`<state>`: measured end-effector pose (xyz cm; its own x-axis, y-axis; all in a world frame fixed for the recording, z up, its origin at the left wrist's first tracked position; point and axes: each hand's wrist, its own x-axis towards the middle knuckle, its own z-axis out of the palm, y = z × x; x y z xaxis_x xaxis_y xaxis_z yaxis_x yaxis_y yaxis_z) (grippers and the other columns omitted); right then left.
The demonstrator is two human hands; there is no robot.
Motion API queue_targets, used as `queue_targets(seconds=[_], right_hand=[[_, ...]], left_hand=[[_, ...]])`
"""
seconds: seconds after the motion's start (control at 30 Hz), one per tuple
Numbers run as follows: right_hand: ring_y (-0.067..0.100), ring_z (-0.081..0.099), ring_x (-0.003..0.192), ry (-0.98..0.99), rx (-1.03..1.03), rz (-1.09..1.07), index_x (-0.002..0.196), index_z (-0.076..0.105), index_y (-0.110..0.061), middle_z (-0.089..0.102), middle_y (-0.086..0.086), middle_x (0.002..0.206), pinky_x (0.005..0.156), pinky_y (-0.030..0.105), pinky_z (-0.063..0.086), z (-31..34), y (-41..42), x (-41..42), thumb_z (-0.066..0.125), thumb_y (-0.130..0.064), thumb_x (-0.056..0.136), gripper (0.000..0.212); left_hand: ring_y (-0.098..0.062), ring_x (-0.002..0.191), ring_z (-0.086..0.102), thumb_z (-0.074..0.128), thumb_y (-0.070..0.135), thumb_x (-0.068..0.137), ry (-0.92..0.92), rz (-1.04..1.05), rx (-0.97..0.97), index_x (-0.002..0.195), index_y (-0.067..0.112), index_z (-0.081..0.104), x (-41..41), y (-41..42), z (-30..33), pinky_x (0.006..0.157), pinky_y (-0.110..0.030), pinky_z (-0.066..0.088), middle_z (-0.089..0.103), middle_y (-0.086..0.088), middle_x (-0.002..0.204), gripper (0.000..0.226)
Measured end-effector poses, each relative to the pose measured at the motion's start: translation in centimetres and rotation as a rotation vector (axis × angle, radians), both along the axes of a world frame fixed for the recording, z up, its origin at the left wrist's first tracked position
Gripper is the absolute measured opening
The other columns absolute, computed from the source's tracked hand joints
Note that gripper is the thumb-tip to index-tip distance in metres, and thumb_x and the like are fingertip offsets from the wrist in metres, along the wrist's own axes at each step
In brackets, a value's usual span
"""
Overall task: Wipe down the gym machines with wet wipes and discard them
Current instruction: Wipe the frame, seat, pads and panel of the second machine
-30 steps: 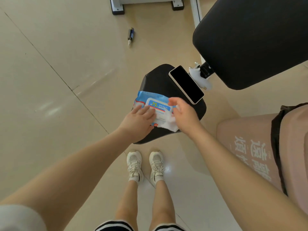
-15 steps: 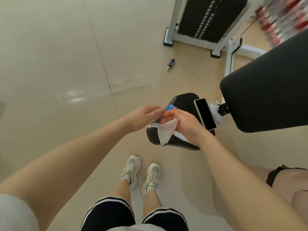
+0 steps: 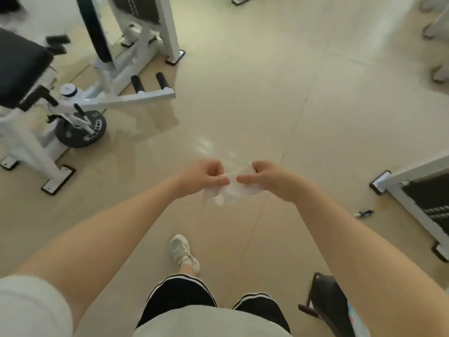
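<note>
Now, in the head view, both hands are away from the wipe pack and hold one wipe (image 3: 232, 188) in the air over the floor (image 3: 267, 93). The left hand (image 3: 205, 175) and right hand (image 3: 263, 177) pinch its top edge, fingers clamped on it, pulling it open. The view has turned to the machine (image 3: 80, 98) at far left, probably next for wiping.

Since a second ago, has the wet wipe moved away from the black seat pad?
Yes. The wet wipe has left the seat pad and is now held up between the left hand and right hand, ahead of the pad, over open floor.
</note>
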<state>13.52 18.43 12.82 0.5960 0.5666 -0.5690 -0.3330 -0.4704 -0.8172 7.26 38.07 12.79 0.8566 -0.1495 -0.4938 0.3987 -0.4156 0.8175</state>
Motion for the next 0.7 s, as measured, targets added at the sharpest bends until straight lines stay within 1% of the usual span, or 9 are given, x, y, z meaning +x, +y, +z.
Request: queue_targets(seconds=[0.1,0.2,0.27,0.33,0.37,0.43,0.5,0.6,0.7], right_hand=[[0.012,0.058,0.071,-0.027,0.004,0.182,0.092,0.066,-0.006,0.061,0.000,0.076,0.062,0.019,0.044,1.6,9.8,3.3,0.071,-0.027,0.063,0.036],[0.010,0.059,0.065,-0.039,0.063,0.225,0.092,0.066,-0.007,0.063,-0.002,0.073,0.059,0.019,0.043,3.1,19.4,5.9,0.070,-0.025,0.063,0.035],[0.007,0.058,0.058,-0.050,0.121,0.246,0.092,0.065,-0.010,0.063,-0.007,0.067,0.050,0.015,0.041,4.2,24.7,7.4,0.070,-0.021,0.068,0.027],[0.009,0.057,0.060,-0.091,0.130,0.268,0.090,0.065,-0.013,0.062,-0.008,0.065,0.047,0.015,0.041,4.9,28.8,9.2,0.069,-0.014,0.081,0.010],[0.012,0.056,0.062,-0.113,0.109,0.293,0.091,0.066,-0.013,0.062,-0.005,0.068,0.048,0.017,0.041,5.2,30.4,10.2,0.064,-0.011,0.087,0.005],[0.016,0.056,0.064,-0.135,0.084,0.351,0.095,0.065,-0.015,0.062,0.001,0.074,0.052,0.021,0.042,5.5,32.8,12.8,0.058,-0.010,0.091,0.009],[0.017,0.059,0.067,-0.111,0.103,0.359,0.094,0.065,-0.018,0.064,0.004,0.079,0.058,0.024,0.047,5.7,34.5,15.9,0.057,-0.008,0.092,0.013],[0.015,0.062,0.069,-0.034,0.167,0.306,0.091,0.065,-0.017,0.065,0.004,0.081,0.062,0.023,0.051,5.7,36.7,22.1,0.057,-0.007,0.091,0.013],[0.016,0.052,0.065,-0.127,0.122,0.298,0.081,0.062,-0.014,0.057,0.002,0.074,0.057,0.022,0.042,5.1,39.1,29.8,0.059,-0.010,0.091,0.011]], left_hand=[[-0.005,0.053,0.044,0.069,0.018,0.083,0.013,0.105,0.030,0.066,0.018,0.047,0.6,9.3,0.6,0.055,-0.023,0.033,0.047,0.011,0.055,0.028],[-0.011,0.056,0.039,0.069,0.024,0.083,-0.026,0.209,0.092,0.061,0.020,0.042,1.4,17.6,1.9,0.057,-0.027,0.029,0.043,0.008,0.056,0.036],[-0.007,0.053,0.044,0.067,0.018,0.086,-0.055,0.322,0.075,0.062,0.018,0.041,2.3,22.1,3.0,0.055,-0.020,0.034,0.045,0.008,0.055,0.035],[0.000,0.049,0.050,0.063,0.010,0.087,-0.075,0.397,0.037,0.068,0.013,0.043,3.4,25.7,3.7,0.051,-0.010,0.039,0.051,0.002,0.060,0.028],[-0.001,0.052,0.053,0.063,0.009,0.087,-0.077,0.417,0.034,0.074,0.011,0.045,4.1,27.0,3.9,0.052,-0.011,0.042,0.055,-0.002,0.065,0.022],[-0.013,0.068,0.061,0.064,0.011,0.087,-0.072,0.455,0.000,0.093,0.008,0.053,6.0,29.2,3.6,0.063,-0.020,0.050,0.064,-0.009,0.080,0.013],[-0.021,0.083,0.065,0.064,0.014,0.087,-0.064,0.482,-0.018,0.108,0.009,0.058,8.6,30.9,3.2,0.078,-0.031,0.052,0.068,-0.011,0.096,0.022],[-0.012,0.073,0.065,0.061,0.020,0.090,-0.075,0.456,0.004,0.103,0.009,0.063,14.1,32.8,2.9,0.080,-0.032,0.052,0.070,-0.004,0.090,0.018],[-0.011,0.068,0.063,0.055,0.024,0.093,-0.114,0.453,0.045,0.098,0.015,0.056,21.8,35.0,2.7,0.074,-0.029,0.050,0.067,0.002,0.082,0.010]])
